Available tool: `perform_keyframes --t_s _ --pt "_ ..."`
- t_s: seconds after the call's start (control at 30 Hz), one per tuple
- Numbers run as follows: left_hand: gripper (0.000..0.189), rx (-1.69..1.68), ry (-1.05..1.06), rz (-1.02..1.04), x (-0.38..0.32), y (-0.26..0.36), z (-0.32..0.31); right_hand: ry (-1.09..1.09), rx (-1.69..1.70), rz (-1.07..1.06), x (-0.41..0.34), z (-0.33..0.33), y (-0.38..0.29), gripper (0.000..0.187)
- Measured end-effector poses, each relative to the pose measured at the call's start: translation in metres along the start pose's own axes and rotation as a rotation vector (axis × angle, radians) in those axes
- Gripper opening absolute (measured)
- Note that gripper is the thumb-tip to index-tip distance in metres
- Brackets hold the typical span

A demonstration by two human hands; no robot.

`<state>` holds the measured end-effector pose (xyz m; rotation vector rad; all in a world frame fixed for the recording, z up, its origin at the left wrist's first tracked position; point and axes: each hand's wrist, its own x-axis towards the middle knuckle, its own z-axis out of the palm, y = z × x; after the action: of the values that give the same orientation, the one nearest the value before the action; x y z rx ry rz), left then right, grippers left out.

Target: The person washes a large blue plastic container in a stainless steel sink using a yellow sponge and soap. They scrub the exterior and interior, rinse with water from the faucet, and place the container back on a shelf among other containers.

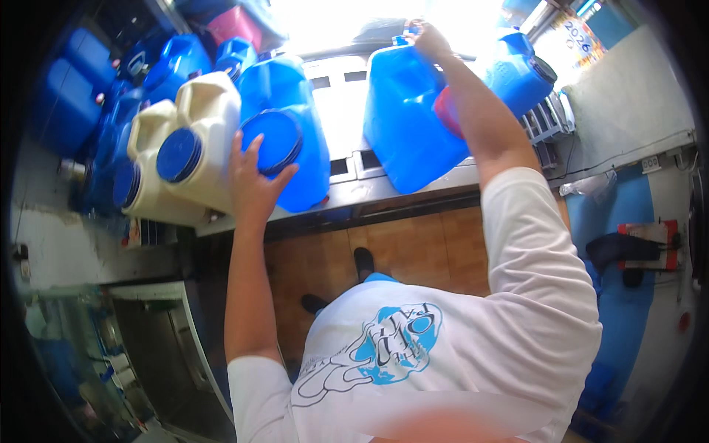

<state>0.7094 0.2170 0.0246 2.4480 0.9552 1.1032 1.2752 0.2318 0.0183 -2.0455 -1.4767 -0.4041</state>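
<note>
My left hand (252,171) lies with spread fingers against the wide dark-blue screw cap (271,141) of a blue plastic jug (310,133). To its left stand two cream plastic jugs (207,105) with blue screw caps. My right hand (431,40) reaches to the far top of another blue plastic jug (410,122), its fingers closed around a small blue part (411,30) there. Glare hides the detail of that part. A red cap (447,112) on this jug shows partly behind my right forearm.
The jugs stand along a metal-edged counter (343,194) before a bright window. More blue jugs (177,61) crowd the left end, and another blue jug (515,72) leans at the right beside a grey rack (545,124). A wall outlet (651,164) and cable are at the right.
</note>
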Motion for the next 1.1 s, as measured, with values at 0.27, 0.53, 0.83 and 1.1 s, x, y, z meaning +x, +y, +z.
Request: perform_keyframes --t_s 0.27,0.53,0.83,1.1 --pt "0.079 0.066 -0.023 -0.120 -0.010 0.002 -0.017 -0.364 0.067 0.070 0.019 0.011 -0.104 0.029" --pt "0.079 0.002 -0.028 -0.110 -0.008 -0.002 -0.013 -0.516 0.391 0.194 0.027 0.002 -0.077 0.023" --pt "0.084 0.050 0.012 -0.013 -0.007 -0.010 -0.012 -0.485 0.420 0.056 0.028 0.006 -0.065 0.028" --pt "0.083 0.068 0.023 -0.048 -0.010 -0.007 -0.017 -0.517 0.490 0.375 0.021 -0.002 -0.075 0.059"
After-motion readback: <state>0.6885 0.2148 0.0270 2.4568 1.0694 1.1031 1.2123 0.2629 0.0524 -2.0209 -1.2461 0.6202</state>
